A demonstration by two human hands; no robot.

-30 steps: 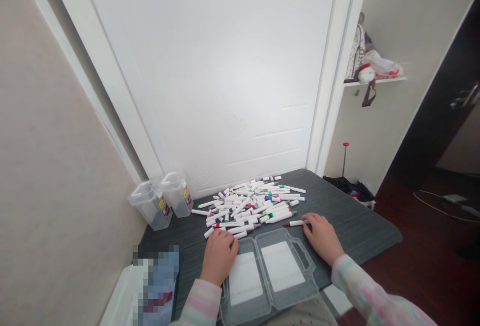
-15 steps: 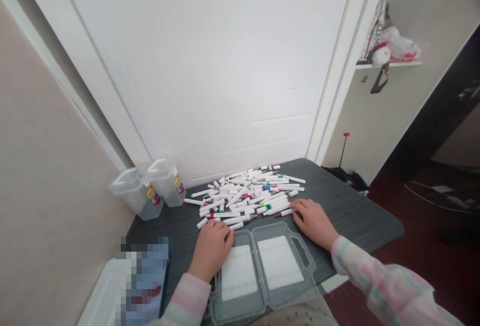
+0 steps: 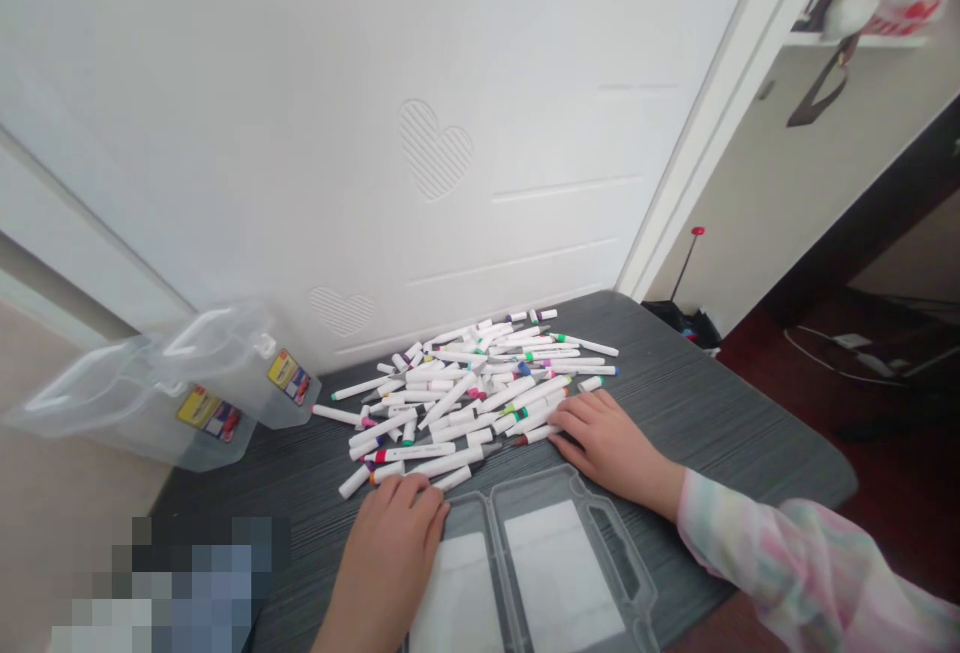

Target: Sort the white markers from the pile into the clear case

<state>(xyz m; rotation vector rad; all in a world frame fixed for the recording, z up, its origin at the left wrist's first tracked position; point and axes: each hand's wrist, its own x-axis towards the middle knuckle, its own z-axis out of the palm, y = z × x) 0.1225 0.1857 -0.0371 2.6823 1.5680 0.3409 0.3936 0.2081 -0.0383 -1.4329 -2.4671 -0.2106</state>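
A heap of white marker pens (image 3: 480, 388) with coloured caps lies on the dark grey table (image 3: 712, 413) near the white door. My left hand (image 3: 390, 558) rests flat on the table, fingers stretched toward the pens at the heap's near edge. My right hand (image 3: 607, 438) lies palm down at the right of the heap, its fingertips touching a pen with a red cap (image 3: 534, 434). An open clear plastic case (image 3: 540, 568) lies between my hands, close to me.
Two clear plastic tubs (image 3: 187, 383) with yellow labels stand at the table's back left. A white door (image 3: 420, 133) stands behind the table. A shelf (image 3: 862, 23) with bags is at the upper right. Cables lie on the dark floor (image 3: 862, 353) at the right.
The view has tipped down and closer to the table. My right hand has slid left against the heap. My left hand has stayed beside the case.
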